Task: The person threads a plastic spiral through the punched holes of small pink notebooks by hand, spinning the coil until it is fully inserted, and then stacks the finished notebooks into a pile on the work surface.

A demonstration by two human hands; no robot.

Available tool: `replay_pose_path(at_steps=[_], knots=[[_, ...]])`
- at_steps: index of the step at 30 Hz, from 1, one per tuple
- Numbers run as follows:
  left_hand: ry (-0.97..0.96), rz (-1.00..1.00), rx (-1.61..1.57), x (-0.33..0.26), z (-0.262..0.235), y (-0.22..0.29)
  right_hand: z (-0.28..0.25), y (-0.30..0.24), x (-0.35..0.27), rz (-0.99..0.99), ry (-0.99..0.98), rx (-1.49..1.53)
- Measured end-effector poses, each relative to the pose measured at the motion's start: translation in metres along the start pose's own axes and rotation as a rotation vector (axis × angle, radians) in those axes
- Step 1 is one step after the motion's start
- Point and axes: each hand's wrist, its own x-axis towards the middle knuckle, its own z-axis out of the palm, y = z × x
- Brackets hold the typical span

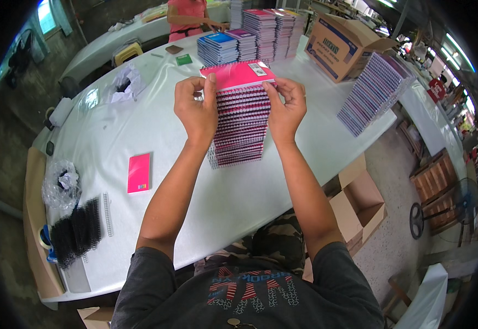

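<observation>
A tall stack of wire-bound notebooks (242, 129), their spirals toward me, stands on the table in front of me. At its top lies a notebook with a bright pink cover (233, 75) and a white label at its far right corner. My left hand (198, 109) pinches that notebook's near left corner, thumb on the cover. On the near right corner, my right hand (287, 109) closes with its thumb against the edge. The undersides of both grips are partly hidden. A separate pink notebook (139, 172) lies flat, left of my left forearm.
Black binding coils (77, 233) and crumpled clear plastic (61, 183) sit on the table's left. Several notebook piles (217, 49) stand at the back. A cardboard box (335, 49) and another spiral-bound stack (373, 93) are on the right. Across the table is a person in pink (189, 16).
</observation>
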Motion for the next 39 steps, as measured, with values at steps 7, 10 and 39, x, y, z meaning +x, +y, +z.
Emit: replay_pose_path(at_steps=[7, 10, 39], knots=[[-0.032, -0.059, 0.013, 0.000, -0.004, 0.005, 0.006, -0.014, 0.002, -0.035, 0.049, -0.088], [0.003, -0.133, -0.088, -0.002, 0.000, 0.008, -0.001, -0.004, 0.002, 0.069, -0.046, -0.079], [0.039, 0.011, 0.070, 0.008, -0.073, -0.033, -0.047, -0.011, -0.010, -0.012, 0.014, -0.240]])
